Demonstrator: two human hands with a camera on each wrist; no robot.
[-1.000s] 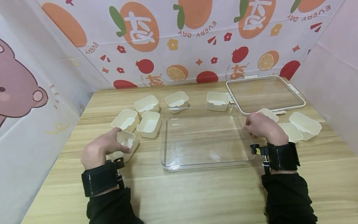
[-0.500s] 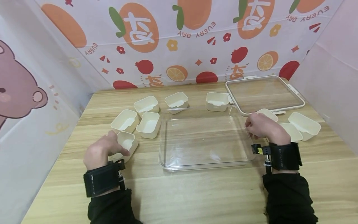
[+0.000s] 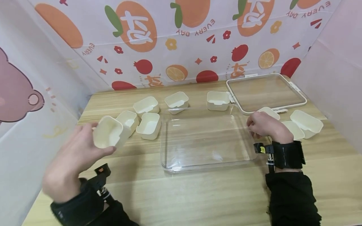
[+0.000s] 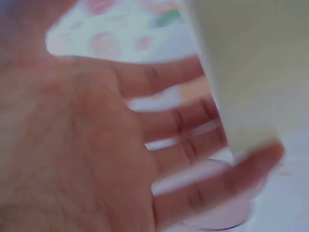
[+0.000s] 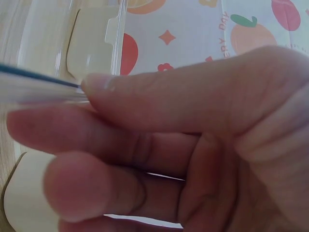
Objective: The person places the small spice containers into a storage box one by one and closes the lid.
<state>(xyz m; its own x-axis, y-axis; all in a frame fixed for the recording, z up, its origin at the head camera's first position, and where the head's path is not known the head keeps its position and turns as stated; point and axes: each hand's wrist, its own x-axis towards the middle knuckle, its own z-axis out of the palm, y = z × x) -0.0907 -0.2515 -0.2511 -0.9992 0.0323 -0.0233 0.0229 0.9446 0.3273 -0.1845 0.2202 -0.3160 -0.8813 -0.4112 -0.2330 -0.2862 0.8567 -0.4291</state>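
Observation:
My left hand (image 3: 80, 150) grips a small cream bin (image 3: 108, 133) and holds it up off the table, tilted with its opening toward the head camera. In the left wrist view, that bin (image 4: 260, 67) is blurred, with fingers (image 4: 193, 123) along its side. At the right side of a large clear plastic box (image 3: 205, 142), my right hand (image 3: 267, 125) pinches the box's rim (image 5: 43, 84) between thumb and index finger, as the right wrist view shows. The box sits on the table, and no bins show inside it.
Several cream bins stand left of and behind the box, such as one bin (image 3: 149, 125) close to its left wall. More bins (image 3: 306, 123) stand right of my right hand. A clear lid with a white frame (image 3: 266, 92) lies at the back right.
My left hand has taken hold of the front-left cream bin and lifted it off the table, tilting it. The right hand keeps its place on the box rim. The head view has shifted slightly.

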